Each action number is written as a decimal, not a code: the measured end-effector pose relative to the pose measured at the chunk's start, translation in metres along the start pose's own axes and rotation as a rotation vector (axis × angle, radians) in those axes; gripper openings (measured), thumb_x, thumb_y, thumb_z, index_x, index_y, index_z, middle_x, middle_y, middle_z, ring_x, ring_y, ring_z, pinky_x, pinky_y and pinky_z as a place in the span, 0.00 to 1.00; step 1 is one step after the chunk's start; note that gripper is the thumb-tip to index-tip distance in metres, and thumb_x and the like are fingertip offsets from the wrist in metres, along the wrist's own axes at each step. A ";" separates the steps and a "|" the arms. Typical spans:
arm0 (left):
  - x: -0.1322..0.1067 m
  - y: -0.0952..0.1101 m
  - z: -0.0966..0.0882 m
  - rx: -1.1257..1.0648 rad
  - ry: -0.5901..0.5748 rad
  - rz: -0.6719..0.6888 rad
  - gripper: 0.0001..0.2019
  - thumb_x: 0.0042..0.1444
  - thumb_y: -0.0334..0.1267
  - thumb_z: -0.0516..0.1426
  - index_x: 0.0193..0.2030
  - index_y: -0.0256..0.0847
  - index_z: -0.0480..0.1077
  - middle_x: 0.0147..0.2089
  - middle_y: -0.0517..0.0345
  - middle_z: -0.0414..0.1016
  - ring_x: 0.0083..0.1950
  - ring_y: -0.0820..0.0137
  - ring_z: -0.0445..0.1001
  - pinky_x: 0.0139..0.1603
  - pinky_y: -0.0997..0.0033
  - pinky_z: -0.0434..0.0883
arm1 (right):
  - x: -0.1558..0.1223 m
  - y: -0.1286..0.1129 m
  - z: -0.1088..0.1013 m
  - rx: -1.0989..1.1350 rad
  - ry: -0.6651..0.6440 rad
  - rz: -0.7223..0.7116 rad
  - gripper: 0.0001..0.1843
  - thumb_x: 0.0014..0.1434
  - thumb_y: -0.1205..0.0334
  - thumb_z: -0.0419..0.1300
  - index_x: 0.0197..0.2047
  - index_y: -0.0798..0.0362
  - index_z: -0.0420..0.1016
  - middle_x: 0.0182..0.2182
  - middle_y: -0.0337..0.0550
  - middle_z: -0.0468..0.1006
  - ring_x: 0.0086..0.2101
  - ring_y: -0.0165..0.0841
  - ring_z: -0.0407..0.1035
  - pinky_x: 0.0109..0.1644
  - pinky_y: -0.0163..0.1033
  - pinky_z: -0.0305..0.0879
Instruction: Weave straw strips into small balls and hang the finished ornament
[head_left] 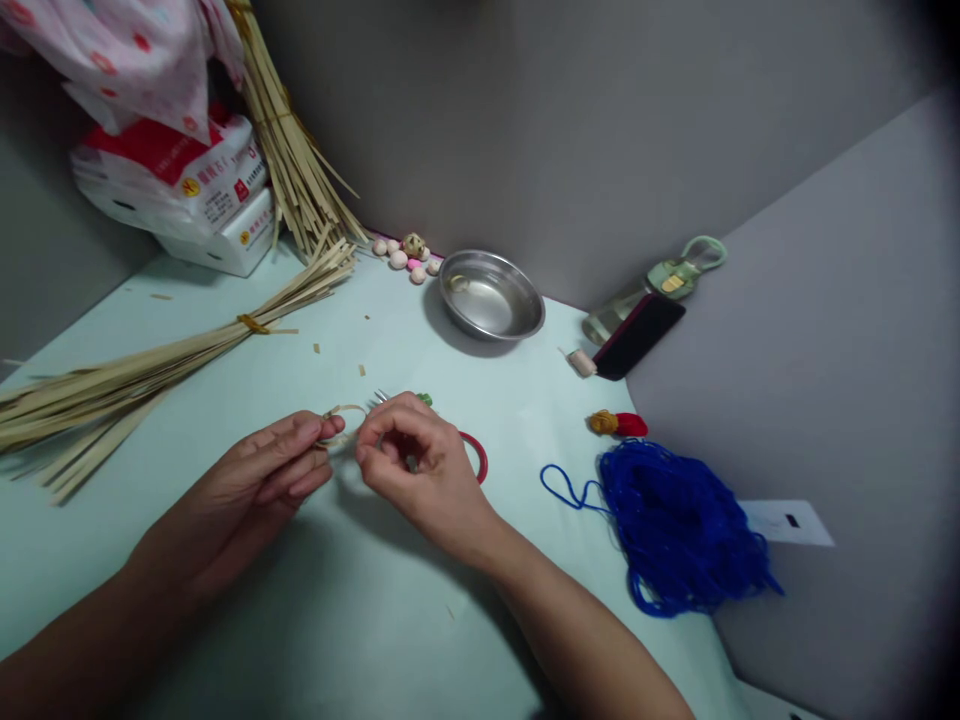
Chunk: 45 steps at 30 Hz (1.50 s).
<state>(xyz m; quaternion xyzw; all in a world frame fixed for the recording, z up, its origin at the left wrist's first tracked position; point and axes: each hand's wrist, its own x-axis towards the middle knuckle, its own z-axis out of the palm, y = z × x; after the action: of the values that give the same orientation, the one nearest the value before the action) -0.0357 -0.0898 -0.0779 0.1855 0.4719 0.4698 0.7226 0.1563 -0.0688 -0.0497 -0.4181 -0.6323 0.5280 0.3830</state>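
Observation:
My left hand (259,480) is closed, thumb against fingers, on a thin pale straw strip (347,408) bent into a small loop. The loop stands out past the fingertips toward my right hand (424,465). That hand is in a pinch at the loop's right side, thumb and forefinger together on the strip; its exact end is hidden by the fingers. Under and behind my right hand lie red-handled scissors (482,460), mostly covered, with metal tips showing above the knuckles. A small green item (425,399) peeks out beside them.
A tied straw bundle (187,348) lies at left; another straw bundle (292,150) leans behind, beside tissue packs (217,225). A metal bowl (491,298) stands at the back near small round beads (399,259). To the right are a phone (640,337), a bottle (611,318) and blue cord (679,530).

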 end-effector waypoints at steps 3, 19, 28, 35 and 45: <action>-0.001 -0.004 -0.002 0.170 -0.022 0.086 0.16 0.55 0.51 0.77 0.35 0.44 0.82 0.35 0.59 0.76 0.28 0.75 0.63 0.28 0.78 0.72 | -0.001 0.002 0.003 0.226 -0.098 0.118 0.07 0.59 0.65 0.69 0.35 0.50 0.74 0.37 0.38 0.79 0.30 0.27 0.67 0.35 0.34 0.65; 0.001 0.003 -0.001 0.256 0.043 0.127 0.27 0.40 0.58 0.82 0.36 0.43 0.80 0.29 0.61 0.76 0.30 0.72 0.70 0.28 0.79 0.70 | -0.008 -0.008 -0.009 0.043 -0.316 0.228 0.09 0.72 0.59 0.62 0.43 0.52 0.83 0.27 0.32 0.72 0.28 0.27 0.63 0.34 0.35 0.58; -0.003 -0.004 0.003 0.142 0.044 0.063 0.22 0.43 0.53 0.82 0.33 0.44 0.81 0.29 0.61 0.74 0.30 0.75 0.69 0.32 0.81 0.75 | -0.009 0.005 0.003 -0.428 -0.066 0.034 0.18 0.73 0.59 0.64 0.63 0.50 0.84 0.28 0.36 0.76 0.28 0.32 0.66 0.39 0.38 0.62; -0.002 -0.007 0.000 0.145 0.047 0.054 0.23 0.42 0.53 0.83 0.34 0.43 0.80 0.31 0.61 0.74 0.32 0.74 0.70 0.36 0.80 0.78 | -0.006 0.013 0.006 -0.299 -0.067 0.038 0.07 0.73 0.62 0.62 0.43 0.51 0.82 0.28 0.34 0.75 0.29 0.29 0.68 0.38 0.35 0.64; -0.005 -0.003 -0.002 0.521 -0.103 0.225 0.11 0.61 0.52 0.70 0.37 0.48 0.84 0.32 0.62 0.82 0.34 0.67 0.77 0.35 0.77 0.74 | -0.013 -0.027 -0.005 -0.333 -0.389 -0.289 0.07 0.76 0.62 0.53 0.42 0.47 0.66 0.47 0.48 0.80 0.47 0.36 0.76 0.48 0.41 0.74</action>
<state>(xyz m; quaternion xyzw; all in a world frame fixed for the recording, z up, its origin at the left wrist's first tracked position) -0.0369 -0.0955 -0.0787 0.4398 0.5157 0.4000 0.6170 0.1619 -0.0823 -0.0227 -0.2718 -0.8248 0.4272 0.2516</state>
